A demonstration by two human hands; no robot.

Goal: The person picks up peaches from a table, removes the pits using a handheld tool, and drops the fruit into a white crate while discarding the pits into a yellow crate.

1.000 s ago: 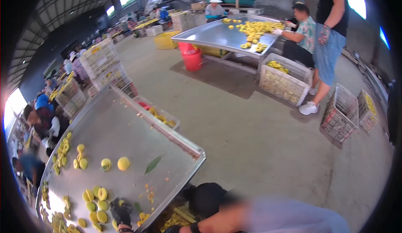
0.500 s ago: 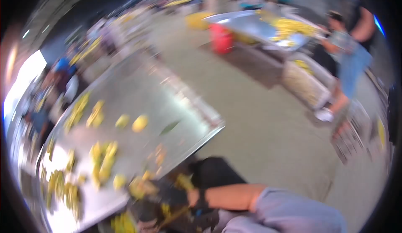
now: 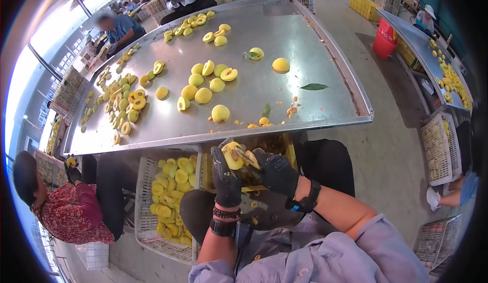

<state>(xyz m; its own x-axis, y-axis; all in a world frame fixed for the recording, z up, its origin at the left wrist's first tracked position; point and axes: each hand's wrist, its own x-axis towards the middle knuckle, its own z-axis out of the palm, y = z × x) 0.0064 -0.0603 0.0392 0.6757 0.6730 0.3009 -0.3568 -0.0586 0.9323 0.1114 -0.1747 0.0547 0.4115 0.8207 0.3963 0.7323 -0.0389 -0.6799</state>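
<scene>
In a black glove, my left hand (image 3: 225,179) holds a cut yellow peach (image 3: 232,157) upright in front of the table's near edge. My right hand (image 3: 277,173), also gloved in black, is closed on a narrow brownish tool (image 3: 249,158) touching the peach's cut side; its grip end is hidden by the fingers. Beneath both hands stands a yellow crate (image 3: 207,170) with dark scraps inside. To its left, a white crate (image 3: 143,181) holds many peach halves. Whole and halved peaches (image 3: 203,95) are scattered over the metal table (image 3: 300,39).
The table's raised rim (image 3: 335,123) runs just beyond my hands. A green leaf (image 3: 314,86) and orange scraps (image 3: 292,109) lie near it. A person in a red patterned top (image 3: 76,212) sits at my left. A red bucket (image 3: 385,40) and another peach-laden table (image 3: 414,39) stand at right.
My view has swung left and down, and the blur is gone. Both hands now appear nearer the middle, raised in front of the table edge with the peach between them.
</scene>
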